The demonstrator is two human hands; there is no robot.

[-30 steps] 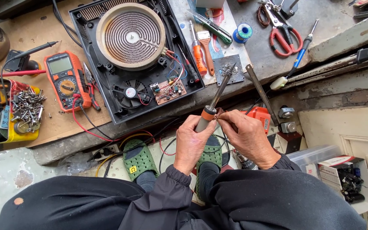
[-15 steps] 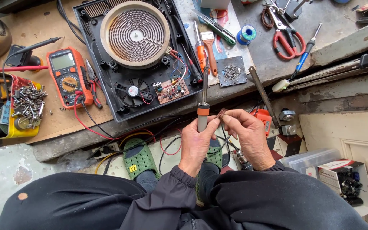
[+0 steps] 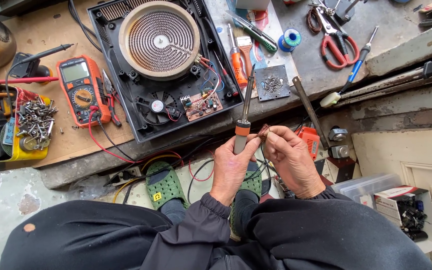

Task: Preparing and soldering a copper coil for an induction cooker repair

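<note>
My left hand (image 3: 232, 167) grips the grey and orange handle of a soldering iron (image 3: 243, 122), whose tip points up over the bench edge. My right hand (image 3: 290, 160) pinches a small brown coiled piece (image 3: 264, 132) right beside the iron's handle. Both hands hover over my lap, below the bench. On the bench above them lies an opened black cooktop (image 3: 163, 65) with a round spiral heating coil (image 3: 159, 39), a small fan (image 3: 157, 106) and a brown circuit board (image 3: 202, 104).
An orange multimeter (image 3: 82, 90) with red and black leads lies left of the cooktop. A yellow tray of screws (image 3: 32, 125) sits far left. Red-handled scissors (image 3: 337, 42), a solder spool (image 3: 291, 38), screwdrivers (image 3: 237, 57) and a small metal plate (image 3: 272, 83) lie right.
The soldering iron has swung from leaning right to nearly upright in my left hand. My right hand has come closer to the handle with the brown piece.
</note>
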